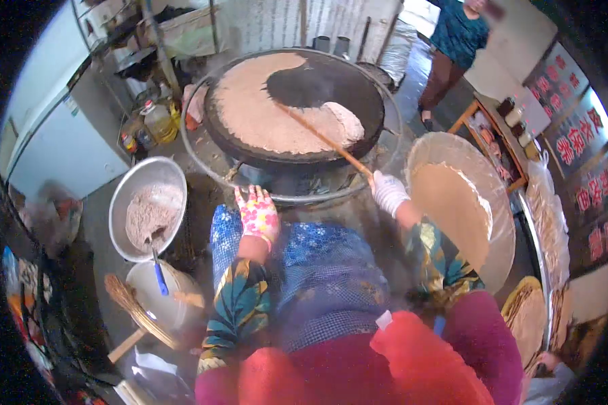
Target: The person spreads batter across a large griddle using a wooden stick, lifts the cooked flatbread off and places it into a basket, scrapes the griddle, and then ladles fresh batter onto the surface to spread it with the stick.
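My right hand [388,193], in a white knit glove, is closed round the end of a long wooden spreader stick [324,138]. The stick reaches across a large round black griddle [304,89]. Pinkish-brown batter [246,101] covers the griddle's left and front in a curved sheet, with a thicker wet heap [348,125] at the right; dark bare surface shows at the back and right. My left hand [258,214], in a pink-flowered glove, has its fingers stretched out at the front of the metal ring [304,198] around the griddle. Nothing shows in it.
At left, a metal bowl [175,177] of batter holds a blue-handled ladle [161,278], near a straw brush [138,310]. A large round flatbread [446,209] lies on a plastic-covered round surface at right. An oil jug [159,121] stands back left. A person [452,47] stands back right.
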Available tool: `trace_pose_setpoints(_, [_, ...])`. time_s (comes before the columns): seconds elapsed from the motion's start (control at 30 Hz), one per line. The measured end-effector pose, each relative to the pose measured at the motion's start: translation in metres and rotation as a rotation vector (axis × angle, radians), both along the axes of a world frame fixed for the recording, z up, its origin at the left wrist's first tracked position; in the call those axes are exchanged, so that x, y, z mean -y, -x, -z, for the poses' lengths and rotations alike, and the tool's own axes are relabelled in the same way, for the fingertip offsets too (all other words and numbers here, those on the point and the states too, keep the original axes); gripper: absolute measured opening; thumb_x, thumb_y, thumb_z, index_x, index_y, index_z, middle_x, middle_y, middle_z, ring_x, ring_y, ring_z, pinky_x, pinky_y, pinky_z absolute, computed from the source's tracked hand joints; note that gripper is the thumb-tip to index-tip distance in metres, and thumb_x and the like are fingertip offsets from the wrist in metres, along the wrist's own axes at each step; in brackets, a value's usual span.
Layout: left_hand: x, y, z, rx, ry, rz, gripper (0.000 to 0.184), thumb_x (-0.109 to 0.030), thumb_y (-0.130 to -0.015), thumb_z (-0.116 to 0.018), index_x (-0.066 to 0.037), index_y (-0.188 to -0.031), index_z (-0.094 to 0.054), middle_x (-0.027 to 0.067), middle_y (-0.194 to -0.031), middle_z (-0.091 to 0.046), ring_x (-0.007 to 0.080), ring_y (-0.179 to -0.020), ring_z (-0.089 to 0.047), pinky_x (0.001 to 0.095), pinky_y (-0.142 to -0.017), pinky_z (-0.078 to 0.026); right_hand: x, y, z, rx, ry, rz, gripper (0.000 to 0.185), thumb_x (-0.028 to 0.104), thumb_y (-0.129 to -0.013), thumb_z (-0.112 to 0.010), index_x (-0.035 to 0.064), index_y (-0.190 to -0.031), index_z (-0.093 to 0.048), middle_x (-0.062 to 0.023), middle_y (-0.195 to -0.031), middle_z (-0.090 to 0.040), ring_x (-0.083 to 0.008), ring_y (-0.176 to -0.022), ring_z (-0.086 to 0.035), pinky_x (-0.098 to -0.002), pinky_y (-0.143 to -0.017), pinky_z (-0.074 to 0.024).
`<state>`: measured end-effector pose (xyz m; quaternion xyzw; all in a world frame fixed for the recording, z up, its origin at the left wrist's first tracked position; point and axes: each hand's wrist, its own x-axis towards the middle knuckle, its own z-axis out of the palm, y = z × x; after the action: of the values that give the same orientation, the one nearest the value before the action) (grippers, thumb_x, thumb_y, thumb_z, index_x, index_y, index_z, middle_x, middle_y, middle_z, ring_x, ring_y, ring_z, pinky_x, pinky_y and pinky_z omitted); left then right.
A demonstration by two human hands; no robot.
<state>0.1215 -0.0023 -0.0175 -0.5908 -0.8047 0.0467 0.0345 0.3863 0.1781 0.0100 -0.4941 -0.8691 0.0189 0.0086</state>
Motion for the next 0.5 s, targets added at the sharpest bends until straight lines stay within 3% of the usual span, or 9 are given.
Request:
trace_pose_setpoints(0.1, [0.001, 0.008, -0.001, -0.007, -0.025, -0.045, 0.052, -0.023, -0.083, -0.040, 0.001, -0.129, -0.042, 0.0159, -0.136, -0.040, 0.0290, -0.132, -0.030, 0.0586, -0.107, -0.002, -0.028, -0.014, 0.011, 0.011, -0.011, 0.188, 0.033, 0.032, -0.090, -0.040, 0.0031, -0.092, -0.056, -0.0236, -0.082, -0.063, -0.0389, -0.079, -0.062, -0.0485, -0.072, -0.0475])
trace_pose_setpoints(0.13, [0.000, 0.015, 0.010, -0.079, -0.073, -0.041, 0.054, -0.037, -0.085, -0.042, -0.001, -0.125, -0.046, 0.0169, -0.133, -0.043, 0.0292, -0.129, -0.033, 0.0587, -0.106, -0.003, -0.036, -0.016, 0.010, -0.005, -0.037, 0.215, 0.033, 0.032, -0.090, -0.040, 0.0033, -0.092, -0.057, -0.0230, -0.084, -0.063, -0.0387, -0.080, -0.061, -0.0483, -0.073, -0.0475])
trace_pose_setpoints(0.2, [-0.002, 0.025, 0.014, -0.048, -0.091, -0.057, 0.055, -0.036, -0.084, -0.044, 0.000, -0.126, -0.046, 0.0166, -0.134, -0.042, 0.0290, -0.129, -0.033, 0.0588, -0.106, -0.004, -0.026, -0.008, -0.002, -0.022, -0.042, 0.211, 0.033, 0.032, -0.091, -0.039, 0.0038, -0.091, -0.057, -0.0224, -0.086, -0.063, -0.0384, -0.081, -0.061, -0.0479, -0.073, -0.0476])
trace_pose_setpoints(0.33, [-0.001, 0.035, 0.025, -0.013, -0.189, -0.106, 0.052, -0.028, -0.082, -0.045, 0.000, -0.125, -0.047, 0.0167, -0.135, -0.041, 0.0291, -0.129, -0.034, 0.0592, -0.106, -0.005, -0.031, -0.016, 0.014, 0.049, -0.063, 0.196, 0.033, 0.032, -0.091, -0.040, 0.0044, -0.089, -0.059, -0.0219, -0.086, -0.063, -0.0384, -0.082, -0.061, -0.0474, -0.074, -0.0474])
trace_pose_setpoints(0.37, [0.003, 0.032, 0.009, -0.034, -0.091, -0.143, 0.045, -0.015, -0.087, -0.033, -0.002, -0.129, -0.044, 0.0122, -0.139, -0.038, 0.0258, -0.132, -0.029, 0.0585, -0.107, -0.004, -0.033, -0.020, 0.011, 0.028, -0.114, 0.205, 0.033, 0.031, -0.091, -0.040, 0.0044, -0.087, -0.059, -0.0217, -0.083, -0.063, -0.0390, -0.080, -0.061, -0.0473, -0.072, -0.0477])
trace_pose_setpoints(0.5, [0.006, 0.037, 0.000, -0.015, -0.159, -0.203, 0.047, -0.023, -0.086, -0.039, -0.003, -0.128, -0.044, 0.0134, -0.138, -0.038, 0.0278, -0.131, -0.029, 0.0586, -0.106, -0.005, -0.031, -0.013, 0.005, -0.093, -0.115, 0.129, 0.027, 0.029, -0.089, -0.044, 0.0040, -0.088, -0.055, -0.0237, -0.079, -0.061, -0.0416, -0.078, -0.059, -0.0498, -0.069, -0.0471])
